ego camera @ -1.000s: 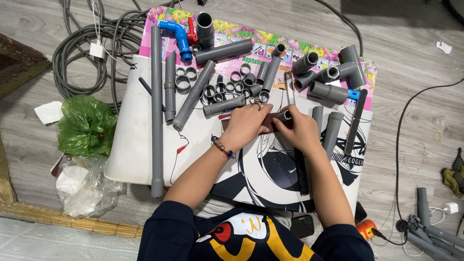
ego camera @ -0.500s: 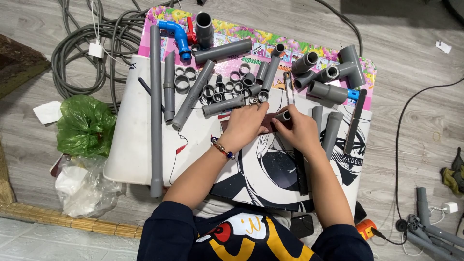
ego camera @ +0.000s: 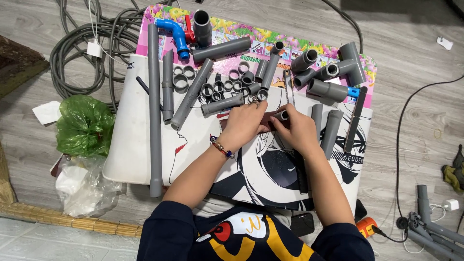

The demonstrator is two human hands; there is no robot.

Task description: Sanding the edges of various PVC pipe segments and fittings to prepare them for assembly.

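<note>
My left hand point(ego camera: 247, 122) and my right hand point(ego camera: 296, 131) meet over the middle of a printed mat point(ego camera: 270, 169). Together they grip a short grey pipe piece point(ego camera: 282, 115) wrapped in a dark reddish-brown strip point(ego camera: 268, 120); the pipe's open end shows just above my right fingers. A beaded bracelet point(ego camera: 221, 147) sits on my left wrist. Just beyond my hands lie several short grey pipe rings point(ego camera: 227, 86) and a medium grey pipe point(ego camera: 222, 104).
Long grey pipes point(ego camera: 154, 106) lie at the left of the mat. A blue elbow fitting point(ego camera: 175, 35), grey tees and couplings point(ego camera: 338, 72) sit at the back. Coiled grey cable point(ego camera: 82, 53) and a green bag point(ego camera: 84, 124) are on the floor at left; more pipes point(ego camera: 435, 227) at lower right.
My hands stay in the same place over the pipe piece; only small finger shifts show.
</note>
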